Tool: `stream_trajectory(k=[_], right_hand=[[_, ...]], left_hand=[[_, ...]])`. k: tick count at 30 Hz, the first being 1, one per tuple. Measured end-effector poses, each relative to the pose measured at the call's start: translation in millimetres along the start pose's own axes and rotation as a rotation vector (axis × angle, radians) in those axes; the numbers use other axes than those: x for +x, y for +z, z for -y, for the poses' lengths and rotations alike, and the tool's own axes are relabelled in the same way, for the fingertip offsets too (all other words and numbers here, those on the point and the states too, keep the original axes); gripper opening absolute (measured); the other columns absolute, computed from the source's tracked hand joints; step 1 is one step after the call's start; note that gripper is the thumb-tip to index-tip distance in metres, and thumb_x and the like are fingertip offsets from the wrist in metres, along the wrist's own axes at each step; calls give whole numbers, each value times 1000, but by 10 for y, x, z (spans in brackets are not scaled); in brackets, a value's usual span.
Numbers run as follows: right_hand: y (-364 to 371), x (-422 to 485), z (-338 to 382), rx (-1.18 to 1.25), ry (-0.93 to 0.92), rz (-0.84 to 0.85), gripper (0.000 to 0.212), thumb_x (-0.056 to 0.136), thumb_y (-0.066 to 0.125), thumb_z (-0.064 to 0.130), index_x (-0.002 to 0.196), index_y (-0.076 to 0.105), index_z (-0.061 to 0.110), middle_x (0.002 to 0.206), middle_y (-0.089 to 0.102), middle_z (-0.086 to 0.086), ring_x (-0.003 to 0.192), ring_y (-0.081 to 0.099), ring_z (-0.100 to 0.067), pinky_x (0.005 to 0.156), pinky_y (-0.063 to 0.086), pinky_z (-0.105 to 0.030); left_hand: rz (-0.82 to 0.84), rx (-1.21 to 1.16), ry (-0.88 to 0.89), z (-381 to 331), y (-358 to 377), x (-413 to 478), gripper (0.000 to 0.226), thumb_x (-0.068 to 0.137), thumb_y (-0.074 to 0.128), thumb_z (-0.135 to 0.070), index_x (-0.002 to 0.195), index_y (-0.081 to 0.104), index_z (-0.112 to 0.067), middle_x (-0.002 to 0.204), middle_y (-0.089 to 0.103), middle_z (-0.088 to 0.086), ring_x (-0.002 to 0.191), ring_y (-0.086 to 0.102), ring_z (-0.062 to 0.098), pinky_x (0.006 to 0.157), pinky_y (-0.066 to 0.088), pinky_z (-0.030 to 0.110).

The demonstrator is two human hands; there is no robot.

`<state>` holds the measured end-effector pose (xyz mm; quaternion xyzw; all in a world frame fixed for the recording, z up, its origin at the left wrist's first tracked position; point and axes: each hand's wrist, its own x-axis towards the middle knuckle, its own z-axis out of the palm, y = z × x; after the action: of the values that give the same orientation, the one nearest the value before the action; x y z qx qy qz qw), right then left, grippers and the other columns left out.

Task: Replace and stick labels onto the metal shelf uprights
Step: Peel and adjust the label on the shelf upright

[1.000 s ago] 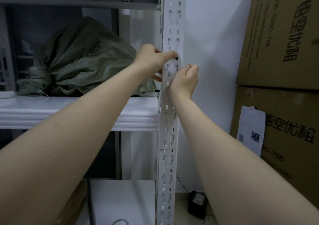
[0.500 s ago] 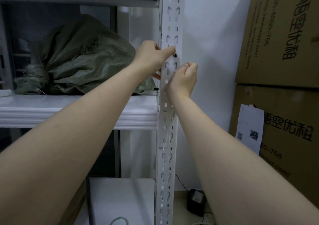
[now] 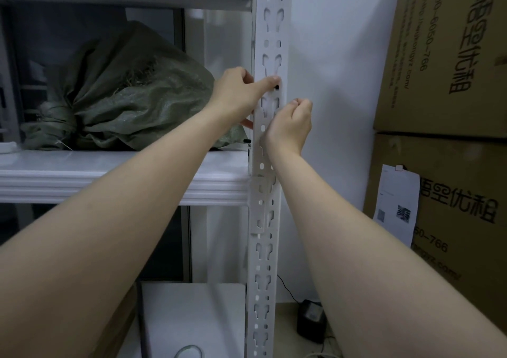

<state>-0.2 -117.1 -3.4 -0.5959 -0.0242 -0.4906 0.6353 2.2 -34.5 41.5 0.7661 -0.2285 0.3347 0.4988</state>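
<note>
1. Over the last second little has changed. The left hand [image 3: 236, 94] still has its index finger laid straight across the front of the upright [image 3: 270, 28], and the right hand [image 3: 290, 127] is still just below and to the right of that fingertip. Only the view has drifted a little.
2. This suggests a hold-and-press step, with the label being seated rather than moved to a new spot. The sticking here looks unfinished.
3. On the left hand, the index finger presses flat and the other fingers are curled against the upright's left edge. Another fingertip shows lower down at that edge.
4. The fingers of the right hand are curled tight against the upright's right edge. Whether they are pinching anything cannot be told.
5. The label itself cannot be made out on the white metal. A small dark mark [image 3: 276, 87] sits directly under the left index fingertip and may be part of it.
6. The upright's long axis runs vertically, passing between the two hands and on above and below them. Its slotted face points toward the person.
</note>
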Motion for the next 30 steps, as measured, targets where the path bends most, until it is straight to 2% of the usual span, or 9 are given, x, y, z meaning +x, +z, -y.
stream_trajectory(k=[6, 9, 12, 16, 20, 22, 23, 26, 30], right_hand=[[0, -4, -4, -2, 9, 10, 17, 101, 25, 13, 94, 40, 8, 72, 40, 8, 60, 37, -1, 50, 34, -3], [-4, -8, -3, 2, 11, 9, 17, 101, 25, 13, 93, 40, 8, 71, 40, 8, 60, 37, -2, 49, 34, -3], [-12, -11, 3, 1, 13, 10, 17, 101, 25, 12, 93, 40, 8, 71, 39, 8, 60, 36, -1, 50, 33, -2], [-8, -20, 3, 4, 18, 9, 17, 101, 25, 12, 94, 40, 8, 71, 40, 9, 60, 37, -1, 51, 33, -3], [-5, -22, 1, 2, 11, 3, 16, 101, 25, 12, 94, 40, 8, 71, 40, 8, 60, 37, -1, 50, 33, -2], [-3, -27, -1, 1, 8, -2, 16, 101, 26, 11, 93, 39, 8, 70, 40, 8, 59, 36, -2, 50, 33, -3], [-2, -26, -4, 3, 10, -5, 16, 101, 26, 11, 92, 39, 8, 69, 40, 7, 58, 36, -2, 49, 34, -3], [3, -30, -10, 10, 18, -5, 17, 100, 26, 12, 91, 39, 7, 68, 39, 7, 56, 35, -4, 48, 34, -5], [-9, -33, -5, 10, 19, 2, 17, 101, 26, 12, 92, 40, 7, 70, 39, 8, 57, 36, -2, 50, 34, -3]], left_hand=[[53, -12, -20, -26, -26, 24, 35, 91, 63, -43, 89, 48, -10, 84, 55, 3, 76, 60, 18, 40, 49, 20], [83, -40, -34, -26, -34, 43, 38, 92, 62, -41, 101, 53, -4, 100, 62, 11, 87, 65, 24, 42, 51, 21], [120, -64, -40, -11, -58, 37, 45, 94, 59, -38, 116, 53, 0, 108, 64, 15, 87, 67, 23, 45, 53, 23], [144, -37, -28, 14, -77, 13, 38, 95, 56, -40, 107, 52, -5, 97, 60, 7, 83, 63, 17, 47, 54, 23], [132, -24, -47, 12, -70, 8, 38, 96, 51, -49, 94, 50, -11, 91, 52, 1, 84, 60, 17, 48, 56, 28], [111, -23, -59, 4, -53, 23, 45, 93, 48, -57, 93, 51, -11, 91, 52, 1, 93, 62, 25, 63, 61, 39], [92, -7, -55, 1, -36, 26, 46, 92, 48, -59, 90, 51, -12, 88, 51, 0, 94, 62, 26, 66, 61, 38], [17, 60, -23, 8, 19, 7, 40, 93, 52, -52, 79, 43, -17, 79, 47, -3, 72, 52, 14, 38, 46, 18], [13, 35, 3, 61, 44, 29, 37, 95, 53, -47, 92, 45, -11, 80, 48, -2, 71, 48, 13, 34, 40, 15]])
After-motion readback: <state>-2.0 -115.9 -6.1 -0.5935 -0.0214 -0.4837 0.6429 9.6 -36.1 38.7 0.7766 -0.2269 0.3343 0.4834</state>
